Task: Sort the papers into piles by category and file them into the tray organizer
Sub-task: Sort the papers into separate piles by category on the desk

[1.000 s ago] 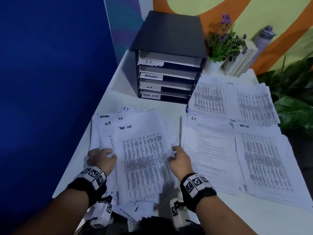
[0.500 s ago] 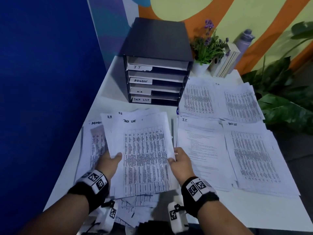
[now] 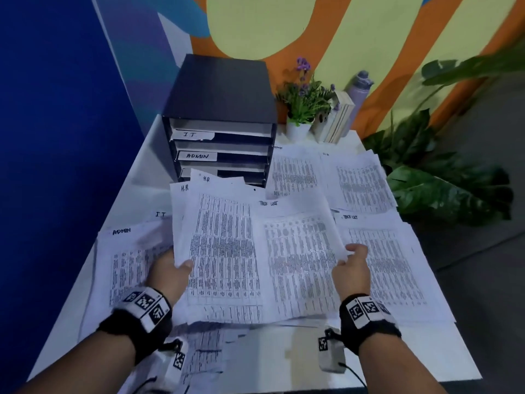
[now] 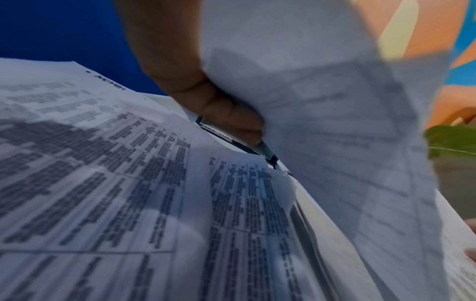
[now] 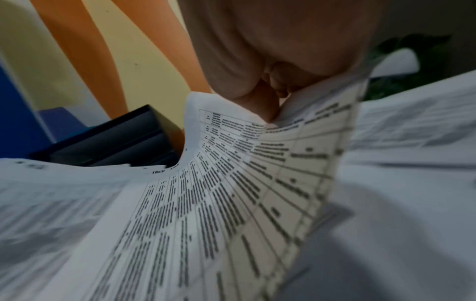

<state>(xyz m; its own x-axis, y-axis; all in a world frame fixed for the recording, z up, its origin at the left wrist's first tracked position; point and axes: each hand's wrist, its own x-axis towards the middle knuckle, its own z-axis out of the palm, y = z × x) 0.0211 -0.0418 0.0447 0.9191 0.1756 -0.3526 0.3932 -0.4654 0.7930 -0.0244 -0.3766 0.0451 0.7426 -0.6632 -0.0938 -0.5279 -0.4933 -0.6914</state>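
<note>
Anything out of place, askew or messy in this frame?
Yes. Loose papers spill past the table's near edge in a ragged heap, unlike the squared piles on the right. The left hand grips a fanned stack headed H.R.; the right hand pinches a task list sheet, which curls.

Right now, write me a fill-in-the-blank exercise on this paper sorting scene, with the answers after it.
1. The right hand pinches a sheet headed ____.
2. The top sheet of the stack in the left hand is headed ____.
3. The top tray of the tray organizer is labelled ____.
4. The potted plant stands to the ____ of the organizer.

Answers: Task List; H.R; I.T; right
</note>
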